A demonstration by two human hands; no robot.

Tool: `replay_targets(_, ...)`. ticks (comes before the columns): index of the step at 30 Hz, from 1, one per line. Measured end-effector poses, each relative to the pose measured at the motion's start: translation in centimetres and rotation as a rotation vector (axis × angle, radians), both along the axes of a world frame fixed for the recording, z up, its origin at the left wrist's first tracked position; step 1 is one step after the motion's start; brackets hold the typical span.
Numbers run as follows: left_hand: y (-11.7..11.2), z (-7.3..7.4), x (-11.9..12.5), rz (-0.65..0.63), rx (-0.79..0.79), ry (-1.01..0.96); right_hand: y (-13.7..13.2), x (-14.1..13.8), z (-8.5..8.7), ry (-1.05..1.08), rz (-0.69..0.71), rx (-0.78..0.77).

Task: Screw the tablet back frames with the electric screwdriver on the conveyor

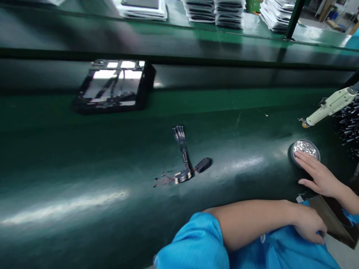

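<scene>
My right hand (319, 173) reaches over a round metal tin (293, 158) with its fingers stretched out. The fingertips rest at the small silvery screws (305, 147) inside it. My left hand (310, 226) is at the table's front edge, near my body, with its fingers curled; whatever may be in them is hidden. On the green table, left of both hands, lies a small circuit board (183, 176). A black flat cable with several ends, thin red wires and a black oval speaker-like part (203, 164) are joined to it.
A pale green electric screwdriver (331, 106) hangs at the right, above the tin. Dark slim parts (350, 125) are heaped at the right edge. A black frame-like housing (112, 87) sits under the shelf (174, 35). Stacks of white packets (230, 13) stand on that shelf.
</scene>
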State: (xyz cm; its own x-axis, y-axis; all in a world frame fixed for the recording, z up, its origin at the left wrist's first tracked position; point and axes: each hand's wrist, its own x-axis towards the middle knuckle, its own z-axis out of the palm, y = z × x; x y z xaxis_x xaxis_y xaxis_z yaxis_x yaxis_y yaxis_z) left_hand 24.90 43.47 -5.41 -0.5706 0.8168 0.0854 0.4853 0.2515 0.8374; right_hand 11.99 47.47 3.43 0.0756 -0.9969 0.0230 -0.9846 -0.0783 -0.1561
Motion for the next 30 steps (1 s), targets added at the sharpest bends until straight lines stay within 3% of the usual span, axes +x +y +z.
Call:
replay_targets(7,0.0,0.1,0.1,0.000,-0.034,-0.010,-2.0,-1.5,-0.9,0.032,-0.046,-0.099)
replay_targets(17,-0.4,0.9,0.2,-0.041,-0.041,-0.010,1.1,-0.2,1.2,-0.055,0.039,-0.022)
replay_targets(25,-0.4,0.8,-0.1,-0.045,-0.090,-0.008,-0.4,-1.1,-0.2,0.011,-0.042,-0.103)
replay_targets(30,-0.2,0.5,0.0,-0.044,-0.083,-0.051,-1.1,-1.0,-0.8,0.008,-0.030,-0.072)
